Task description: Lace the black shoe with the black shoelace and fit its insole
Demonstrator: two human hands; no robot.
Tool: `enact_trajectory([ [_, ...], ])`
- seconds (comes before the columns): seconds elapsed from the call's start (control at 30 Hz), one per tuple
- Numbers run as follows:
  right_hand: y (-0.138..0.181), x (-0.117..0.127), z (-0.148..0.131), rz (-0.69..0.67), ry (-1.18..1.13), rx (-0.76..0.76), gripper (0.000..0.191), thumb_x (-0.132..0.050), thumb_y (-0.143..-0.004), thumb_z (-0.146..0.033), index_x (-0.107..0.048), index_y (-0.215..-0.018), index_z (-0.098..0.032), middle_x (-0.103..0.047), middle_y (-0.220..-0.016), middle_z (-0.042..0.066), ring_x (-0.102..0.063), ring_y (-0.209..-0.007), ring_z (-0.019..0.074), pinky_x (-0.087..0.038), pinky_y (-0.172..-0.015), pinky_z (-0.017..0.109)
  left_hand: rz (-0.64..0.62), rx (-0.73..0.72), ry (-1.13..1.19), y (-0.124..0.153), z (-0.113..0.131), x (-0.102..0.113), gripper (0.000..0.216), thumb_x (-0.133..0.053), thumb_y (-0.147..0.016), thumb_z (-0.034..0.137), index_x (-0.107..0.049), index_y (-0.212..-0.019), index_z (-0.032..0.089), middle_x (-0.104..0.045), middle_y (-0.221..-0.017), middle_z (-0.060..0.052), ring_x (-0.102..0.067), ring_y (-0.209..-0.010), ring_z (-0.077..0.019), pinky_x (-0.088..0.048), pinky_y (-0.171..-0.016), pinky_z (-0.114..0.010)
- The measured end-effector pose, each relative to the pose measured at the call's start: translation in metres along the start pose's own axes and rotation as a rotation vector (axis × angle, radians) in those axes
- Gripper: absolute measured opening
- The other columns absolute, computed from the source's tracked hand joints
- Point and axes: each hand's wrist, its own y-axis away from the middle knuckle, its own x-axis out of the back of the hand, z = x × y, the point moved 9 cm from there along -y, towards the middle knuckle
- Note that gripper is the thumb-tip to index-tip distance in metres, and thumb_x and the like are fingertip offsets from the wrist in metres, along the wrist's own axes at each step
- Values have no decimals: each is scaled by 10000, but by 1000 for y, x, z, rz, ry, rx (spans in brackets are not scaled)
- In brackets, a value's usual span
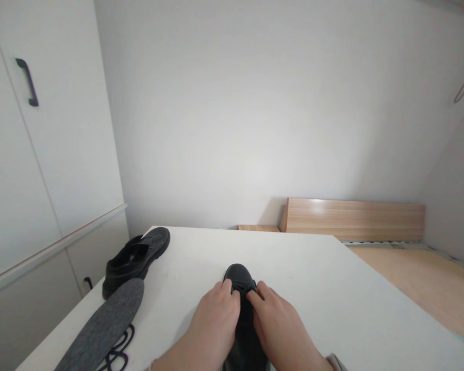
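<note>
A black shoe (pixel 240 278) lies on the white table (pixel 332 288) right in front of me, toe pointing away. My left hand (pixel 216 317) and my right hand (pixel 276 322) rest on top of it side by side, fingers curled. Both sets of fingertips pinch the black lace near the toe end. Most of the shoe's body is hidden under my hands.
A second black shoe (pixel 137 257) sits at the table's left edge, with a grey insole (pixel 106 324) and a loose black lace (pixel 118 350) in front of it. White cupboard doors stand on the left, a wooden bed frame (pixel 355 219) behind the table.
</note>
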Motion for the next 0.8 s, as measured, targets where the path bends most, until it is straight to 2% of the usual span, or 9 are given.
enact_trajectory([
  [0.1, -3, -1, -2, 39, 75, -3, 381, -456, -801, 73, -678, -959, -193, -677, -978, 104, -700, -821, 248, -564, -683, 329, -22, 2, -77, -5, 8, 2, 392, -376, -833, -51, -690, -1036, 69, -684, -1074, -202, -653, -1016, -324, -544, -851, -438],
  [0.17, -3, 2, -1, 85, 87, 1, 329, -493, -816, 48, -682, -907, -206, -674, -955, 92, -693, -809, 239, -545, -645, 303, 13, 1, -71, -6, 9, 5, 368, -393, -836, -42, -696, -1005, 79, -689, -1050, -200, -651, -995, -326, -537, -825, -444],
  [0.27, -2, 18, 1, 204, -115, 40, 261, -545, -833, 1, -675, -860, -223, -651, -980, 70, -665, -848, 224, -528, -661, 294, 144, -26, 26, -3, 6, 21, 286, -447, -846, 12, -694, -919, 133, -671, -1030, -158, -636, -958, -306, -519, -782, -419],
  [0.33, 0, 40, 6, 304, -413, 75, 209, -557, -863, -41, -657, -837, -223, -641, -942, 48, -644, -824, 193, -521, -683, 286, 293, -69, 221, 3, 0, 45, 234, -464, -878, 64, -669, -868, 175, -654, -980, -96, -630, -889, -246, -501, -759, -358],
  [0.43, 7, 81, 22, 501, -860, 87, 126, -577, -916, -175, -637, -817, -225, -625, -786, 11, -615, -685, 156, -504, -612, 264, 593, -160, 586, 20, -15, 97, 163, -493, -926, 173, -623, -833, 207, -632, -862, -29, -603, -798, -180, -471, -731, -287],
  [0.53, 19, 115, 38, 734, -1063, 54, 56, -635, -896, -245, -658, -847, -234, -624, -691, -10, -605, -607, 146, -493, -574, 262, 790, -179, 742, 33, -30, 131, 123, -559, -901, 228, -631, -802, 213, -643, -798, -11, -595, -761, -172, -455, -716, -272],
  [0.6, 24, 124, 40, 809, -1099, 58, 34, -660, -881, -244, -675, -852, -238, -640, -690, -8, -613, -601, 147, -492, -571, 265, 757, -150, 834, 31, -33, 132, 120, -579, -892, 260, -639, -799, 213, -648, -739, 1, -607, -714, -167, -454, -689, -267],
  [0.7, 22, 125, 29, 772, -1120, 133, 52, -674, -876, -231, -699, -833, -247, -656, -733, 3, -618, -630, 150, -488, -569, 269, 587, -101, 1021, 21, -28, 111, 145, -566, -910, 333, -633, -859, 214, -680, -720, -1, -659, -720, -181, -457, -640, -258],
  [0.8, 19, 123, 15, 735, -1075, 215, 77, -695, -868, -210, -716, -811, -256, -666, -771, 12, -616, -729, 164, -491, -660, 290, 441, -156, 1174, 13, -11, 94, 158, -584, -910, 364, -616, -893, 209, -698, -743, -8, -668, -758, -183, -455, -649, -251],
])
